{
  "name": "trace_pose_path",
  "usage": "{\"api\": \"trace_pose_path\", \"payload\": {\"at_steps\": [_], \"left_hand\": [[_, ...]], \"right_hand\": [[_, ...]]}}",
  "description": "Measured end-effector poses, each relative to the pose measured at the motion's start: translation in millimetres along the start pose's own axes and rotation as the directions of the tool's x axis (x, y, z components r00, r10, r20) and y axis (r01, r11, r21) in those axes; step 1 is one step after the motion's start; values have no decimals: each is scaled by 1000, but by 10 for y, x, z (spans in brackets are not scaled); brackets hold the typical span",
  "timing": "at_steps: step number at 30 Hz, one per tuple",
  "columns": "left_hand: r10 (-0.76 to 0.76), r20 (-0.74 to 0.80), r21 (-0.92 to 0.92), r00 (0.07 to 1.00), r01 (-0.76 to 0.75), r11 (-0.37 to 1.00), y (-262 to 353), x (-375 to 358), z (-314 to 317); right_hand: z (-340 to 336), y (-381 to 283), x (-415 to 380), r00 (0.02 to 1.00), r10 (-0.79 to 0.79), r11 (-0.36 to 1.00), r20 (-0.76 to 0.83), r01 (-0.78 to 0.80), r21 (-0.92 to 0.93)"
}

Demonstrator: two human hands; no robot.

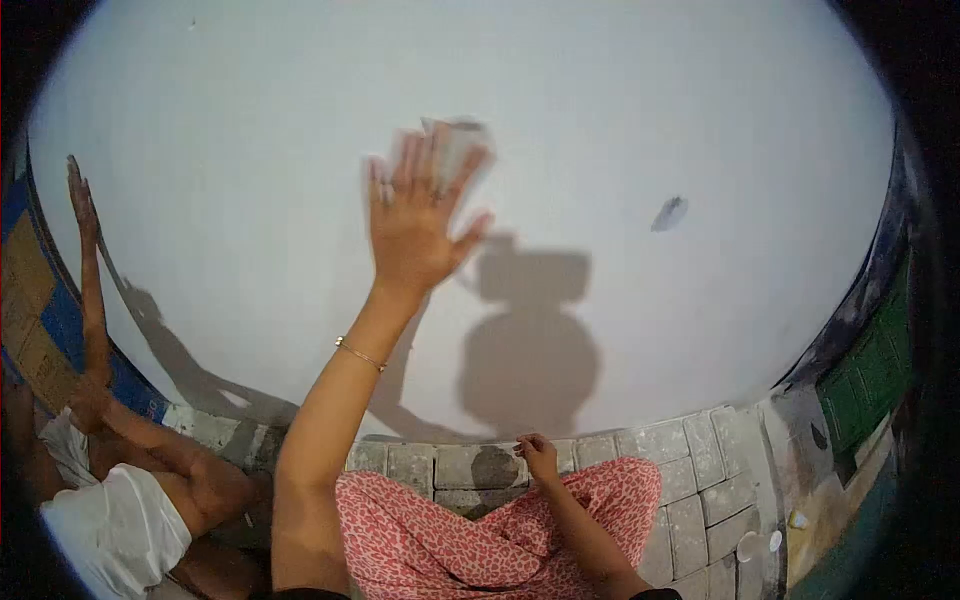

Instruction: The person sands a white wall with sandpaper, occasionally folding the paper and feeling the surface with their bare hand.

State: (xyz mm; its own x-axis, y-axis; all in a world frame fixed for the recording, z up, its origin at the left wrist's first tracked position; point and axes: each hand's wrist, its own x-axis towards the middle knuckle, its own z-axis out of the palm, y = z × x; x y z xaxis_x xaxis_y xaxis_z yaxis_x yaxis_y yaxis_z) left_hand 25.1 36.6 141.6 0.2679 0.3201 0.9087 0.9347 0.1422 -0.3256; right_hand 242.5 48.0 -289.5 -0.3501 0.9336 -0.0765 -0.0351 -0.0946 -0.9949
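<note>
My left hand (412, 235) is raised against a white wall (640, 120), palm toward it and fingers spread. Rings circle its fingers and a thin bracelet (360, 354) hangs on the forearm. Behind the fingertips shows a small greyish patch (470, 132) with a dark upper edge, partly hidden by the fingers; what it is cannot be made out. My right hand (539, 458) hovers low over my lap by the patterned pink cloth (440, 535), its fingers loosely bent and slightly apart, with no object visible in them.
A grey-blue mark (670, 213) is on the wall to the right. Shadows fall across its middle. Pale paving bricks (690, 470) run along its foot. At left sits another person (130, 500), one hand (80, 195) raised to the wall. Small white items (775, 540) lie at lower right.
</note>
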Motion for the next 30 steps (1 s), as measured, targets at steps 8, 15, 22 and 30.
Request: {"api": "trace_pose_path", "payload": {"at_steps": [8,15,22,30], "left_hand": [[32,-24,-22,999,-33,999,359,-369,217],[-499,-204,-76,842,495,866,-17,-286,71],[9,136,-64,991,-1,998,633,-835,298],[-483,-182,-103,856,472,876,266,-673,206]], "right_hand": [[-2,40,18,1000,23,998,6,-22,-66],[-27,116,55,1000,20,999,-3,-20,-36],[8,173,105,1000,-1,996,17,3,-92],[25,-20,-6,1000,30,999,-5,-30,-22]]}}
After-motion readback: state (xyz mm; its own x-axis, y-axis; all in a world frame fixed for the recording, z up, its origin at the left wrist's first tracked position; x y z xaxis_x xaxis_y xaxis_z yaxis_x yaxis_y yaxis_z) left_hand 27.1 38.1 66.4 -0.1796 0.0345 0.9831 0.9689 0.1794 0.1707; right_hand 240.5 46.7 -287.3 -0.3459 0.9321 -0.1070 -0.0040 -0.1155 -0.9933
